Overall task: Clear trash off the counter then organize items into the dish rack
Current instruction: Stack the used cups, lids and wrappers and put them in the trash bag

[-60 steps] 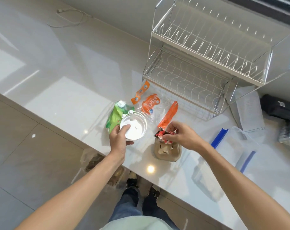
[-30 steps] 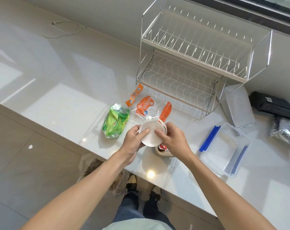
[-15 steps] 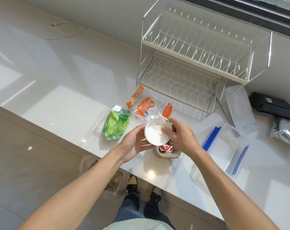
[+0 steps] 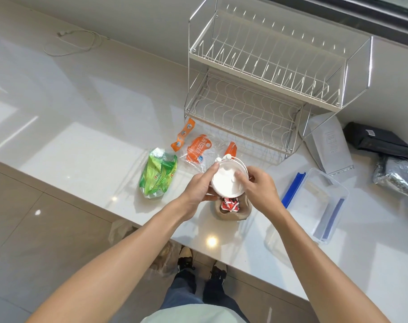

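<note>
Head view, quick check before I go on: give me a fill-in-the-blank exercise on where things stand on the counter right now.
1. The white round lid is held by ____ hands, the left hand and the right hand.
2. Both tiers of the dish rack are ____.
3. The crumpled wrapper to the left of the hands is ____ in colour.
4. The clear container to the right has ____ clips.

Missing words: both; empty; green; blue

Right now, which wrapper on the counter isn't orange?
The green wrapper, crumpled and lying left of the left hand. The other three pieces by the dish rack are orange and clear.
</note>
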